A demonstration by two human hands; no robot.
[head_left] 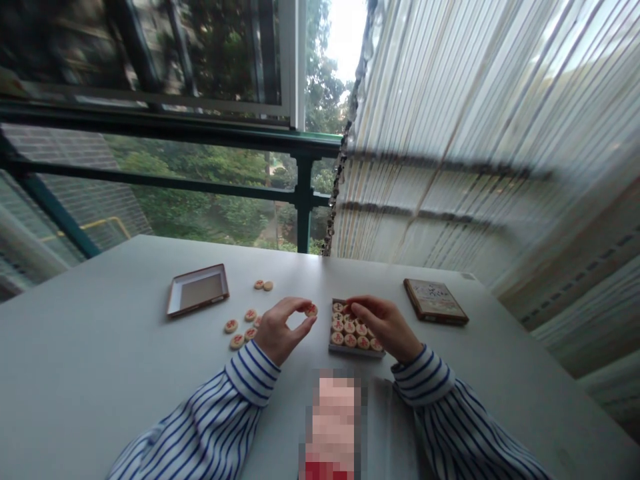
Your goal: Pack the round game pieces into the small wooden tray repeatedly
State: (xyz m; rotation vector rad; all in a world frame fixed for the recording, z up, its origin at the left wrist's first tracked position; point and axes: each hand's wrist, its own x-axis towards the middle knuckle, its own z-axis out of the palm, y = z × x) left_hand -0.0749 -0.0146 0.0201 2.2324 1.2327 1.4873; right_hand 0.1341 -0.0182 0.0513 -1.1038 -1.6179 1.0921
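My left hand (281, 328) pinches a round wooden chess piece (311, 310) with a red mark between thumb and fingers, just left of a small tray (345, 349) packed with several similar pieces. My right hand (383, 325) rests over the tray's right side, its fingertips pinched on a piece at the tray's top edge. Several loose pieces (239, 328) lie on the white table (100, 373) left of my left hand, and two more pieces (263, 285) lie farther back.
An open box lid (198, 290) lies at the back left of the pieces. A flat brown box (435, 301) lies at the right. Beyond the table's far edge are a green railing (300, 200) and a vertical blind (475, 133).
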